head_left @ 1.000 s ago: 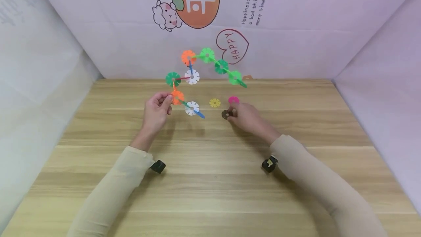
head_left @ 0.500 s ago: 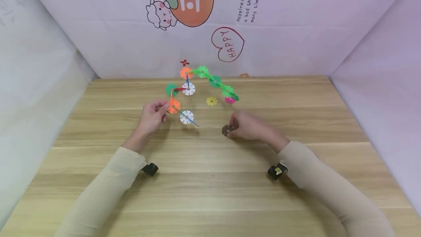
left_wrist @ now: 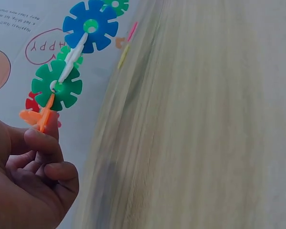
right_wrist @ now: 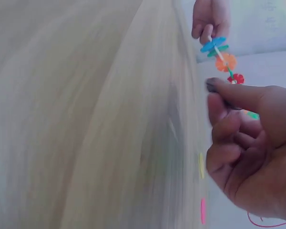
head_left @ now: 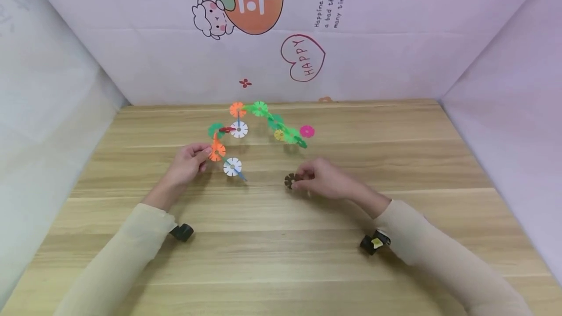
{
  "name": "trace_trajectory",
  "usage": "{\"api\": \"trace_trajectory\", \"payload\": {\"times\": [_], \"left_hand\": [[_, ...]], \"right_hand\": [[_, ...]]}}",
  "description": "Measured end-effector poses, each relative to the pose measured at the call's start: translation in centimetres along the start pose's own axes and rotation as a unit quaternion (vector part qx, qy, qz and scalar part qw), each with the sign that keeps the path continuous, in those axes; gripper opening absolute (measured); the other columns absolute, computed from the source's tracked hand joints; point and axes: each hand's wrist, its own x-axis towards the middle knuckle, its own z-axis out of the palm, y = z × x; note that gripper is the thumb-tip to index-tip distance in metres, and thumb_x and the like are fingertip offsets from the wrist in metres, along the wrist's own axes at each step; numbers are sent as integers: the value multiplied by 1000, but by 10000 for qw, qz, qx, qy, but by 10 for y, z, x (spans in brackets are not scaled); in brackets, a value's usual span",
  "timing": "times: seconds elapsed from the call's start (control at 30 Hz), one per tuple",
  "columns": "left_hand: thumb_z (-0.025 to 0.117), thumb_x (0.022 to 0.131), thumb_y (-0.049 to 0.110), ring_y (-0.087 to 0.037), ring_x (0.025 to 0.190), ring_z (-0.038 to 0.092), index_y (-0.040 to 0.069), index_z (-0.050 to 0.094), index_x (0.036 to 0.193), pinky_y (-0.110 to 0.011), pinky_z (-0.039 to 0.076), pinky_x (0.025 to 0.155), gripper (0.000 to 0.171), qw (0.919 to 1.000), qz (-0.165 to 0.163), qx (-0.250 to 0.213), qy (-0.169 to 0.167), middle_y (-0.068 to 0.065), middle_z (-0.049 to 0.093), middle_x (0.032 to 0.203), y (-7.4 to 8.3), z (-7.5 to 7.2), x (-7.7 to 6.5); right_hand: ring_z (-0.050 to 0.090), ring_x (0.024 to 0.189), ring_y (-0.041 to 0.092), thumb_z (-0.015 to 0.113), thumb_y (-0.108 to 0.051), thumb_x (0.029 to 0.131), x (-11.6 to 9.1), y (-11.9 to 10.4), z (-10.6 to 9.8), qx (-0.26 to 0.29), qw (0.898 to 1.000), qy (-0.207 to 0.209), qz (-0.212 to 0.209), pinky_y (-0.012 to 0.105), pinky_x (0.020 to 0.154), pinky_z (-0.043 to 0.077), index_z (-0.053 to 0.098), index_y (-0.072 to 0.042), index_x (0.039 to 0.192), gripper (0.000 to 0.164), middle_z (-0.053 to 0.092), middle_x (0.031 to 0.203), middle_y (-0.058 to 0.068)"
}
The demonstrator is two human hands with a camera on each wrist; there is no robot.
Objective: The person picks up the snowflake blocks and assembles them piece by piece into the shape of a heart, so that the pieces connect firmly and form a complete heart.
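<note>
My left hand (head_left: 186,164) pinches an orange slotted disc (head_left: 217,152) in a chain of interlocking plastic snowflake discs, held above the table. From there the chain bends away through green, red, white (head_left: 239,133) and orange discs to several green ones at the right. Its near end runs through a white disc (head_left: 232,162) to a blue disc (left_wrist: 78,24), seen face-on in the left wrist view. My right hand (head_left: 322,179) pinches a dark brown disc (head_left: 289,181) between thumb and index finger, apart from the blue end. In the right wrist view the thumb mostly hides it.
A pink disc (head_left: 307,131) and a yellow disc (head_left: 278,135) lie on the wooden table (head_left: 281,257) toward the back. The chain's green end overlaps the yellow one in the head view. White printed sheets (head_left: 373,62) enclose the back and sides.
The chain has come down and toward me with my left hand, shifting left. My right hand has drawn back from beside the pink disc, bringing the brown disc nearer to me.
</note>
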Motion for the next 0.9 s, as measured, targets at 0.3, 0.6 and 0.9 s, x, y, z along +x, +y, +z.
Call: {"api": "trace_trajectory", "payload": {"times": [0.3,0.6,0.9], "left_hand": [[54,106,17,-8,59,45,-5,60,117,-20,36,52,26,9974,523,-437,221,1,55,72,17,20,-2],[55,105,16,-8,57,43,-5,59,123,-20,35,52,28,9915,830,-831,552,4,54,73,30,34,-8],[56,104,15,-8,56,43,-2,62,117,-17,36,51,22,9857,1112,-1081,660,4,52,71,35,37,-12]], "right_hand": [[46,53,12,71,-19,96,8,-20,10,1382,9884,513,367,20,45,36,70,-2,94,18,72,87,20],[53,52,13,70,-12,95,12,-27,24,2381,9646,1042,442,19,44,38,68,-2,91,11,73,87,19],[63,59,19,71,-7,94,11,-35,29,2681,9547,1224,413,22,46,43,67,1,89,10,74,84,15]]}}
